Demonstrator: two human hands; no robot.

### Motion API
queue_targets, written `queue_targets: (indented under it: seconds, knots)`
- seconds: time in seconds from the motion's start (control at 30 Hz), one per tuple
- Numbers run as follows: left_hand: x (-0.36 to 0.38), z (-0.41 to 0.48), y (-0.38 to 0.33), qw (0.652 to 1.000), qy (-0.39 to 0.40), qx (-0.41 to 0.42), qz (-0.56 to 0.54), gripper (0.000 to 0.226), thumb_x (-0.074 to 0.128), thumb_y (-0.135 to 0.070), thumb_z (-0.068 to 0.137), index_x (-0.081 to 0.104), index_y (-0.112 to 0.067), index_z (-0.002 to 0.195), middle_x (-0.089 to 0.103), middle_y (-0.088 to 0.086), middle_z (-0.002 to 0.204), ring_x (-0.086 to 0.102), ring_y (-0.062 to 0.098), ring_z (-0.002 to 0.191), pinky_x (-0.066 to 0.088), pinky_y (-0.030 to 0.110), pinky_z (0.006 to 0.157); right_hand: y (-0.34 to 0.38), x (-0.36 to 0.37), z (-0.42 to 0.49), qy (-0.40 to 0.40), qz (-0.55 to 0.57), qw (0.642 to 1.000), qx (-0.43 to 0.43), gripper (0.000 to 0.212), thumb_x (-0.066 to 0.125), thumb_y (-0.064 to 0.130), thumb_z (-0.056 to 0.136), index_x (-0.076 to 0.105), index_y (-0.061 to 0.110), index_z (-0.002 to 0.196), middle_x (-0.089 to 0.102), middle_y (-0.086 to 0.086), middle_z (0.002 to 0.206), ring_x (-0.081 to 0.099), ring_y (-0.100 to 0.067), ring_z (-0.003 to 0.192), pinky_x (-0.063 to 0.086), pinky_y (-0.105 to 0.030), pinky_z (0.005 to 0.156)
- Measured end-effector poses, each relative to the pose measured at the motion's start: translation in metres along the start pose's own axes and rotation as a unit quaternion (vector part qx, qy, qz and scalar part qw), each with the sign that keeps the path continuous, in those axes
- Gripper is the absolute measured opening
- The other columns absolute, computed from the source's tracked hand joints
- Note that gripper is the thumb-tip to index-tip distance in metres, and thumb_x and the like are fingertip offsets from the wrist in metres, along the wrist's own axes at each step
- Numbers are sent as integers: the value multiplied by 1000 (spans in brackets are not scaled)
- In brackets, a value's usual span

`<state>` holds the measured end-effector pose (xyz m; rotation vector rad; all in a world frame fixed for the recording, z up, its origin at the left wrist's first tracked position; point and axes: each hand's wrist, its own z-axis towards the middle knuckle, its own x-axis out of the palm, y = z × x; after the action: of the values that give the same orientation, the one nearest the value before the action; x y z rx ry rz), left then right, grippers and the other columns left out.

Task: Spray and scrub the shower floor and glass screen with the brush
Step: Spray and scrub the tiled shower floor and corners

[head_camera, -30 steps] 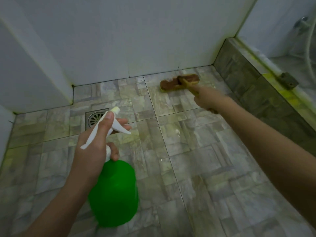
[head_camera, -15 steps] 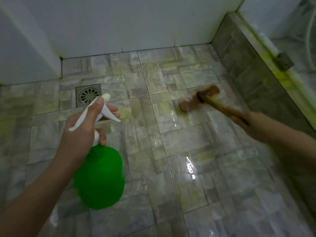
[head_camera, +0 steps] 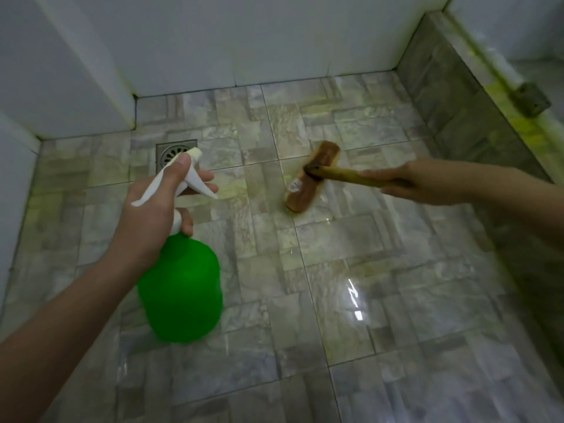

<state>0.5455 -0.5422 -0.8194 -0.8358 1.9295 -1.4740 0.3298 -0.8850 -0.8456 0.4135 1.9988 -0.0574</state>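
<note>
My left hand (head_camera: 152,218) grips the white trigger head of a green spray bottle (head_camera: 183,291), held above the left half of the wet tiled shower floor (head_camera: 351,300). My right hand (head_camera: 406,181) holds the wooden handle of a brown scrub brush (head_camera: 311,178). The brush head lies on the tiles at the floor's middle, to the right of the bottle's nozzle.
A square metal drain (head_camera: 171,151) sits in the floor just behind my left hand. White walls (head_camera: 244,41) close off the back and left. A low tiled kerb (head_camera: 457,96) with a small metal bracket (head_camera: 532,100) runs along the right side.
The brush came back from the far wall toward the floor's middle, then shifted a little left. My left hand kept hold of the spray bottle. The view tilted down.
</note>
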Motion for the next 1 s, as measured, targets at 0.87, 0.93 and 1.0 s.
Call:
queue_targets:
  seconds: [0.87,0.93,1.0]
  knots:
    - [-104,-37,14,988,-150,-20,1,29,54,-61,87,70,-45,105,80,-9,98,65,8,59,42,20,39,157,-5,76,-11,2,1000,-25,55,42,31,102,20,43,151,56,5,74,54,-10,50,51,-31,55]
    - [-108,-40,15,987,-156,-21,-15,32,57,-64,84,71,-44,105,80,-8,98,66,11,60,43,21,39,155,3,48,13,-27,1000,0,56,40,34,101,12,54,145,52,7,65,53,-7,39,49,-22,42]
    - [-108,-42,14,988,-154,-23,-18,36,59,-69,76,75,-46,99,81,-6,99,71,23,68,43,22,39,172,4,52,-6,-24,1000,5,69,40,29,101,-7,66,135,52,4,63,51,-6,37,41,-19,36]
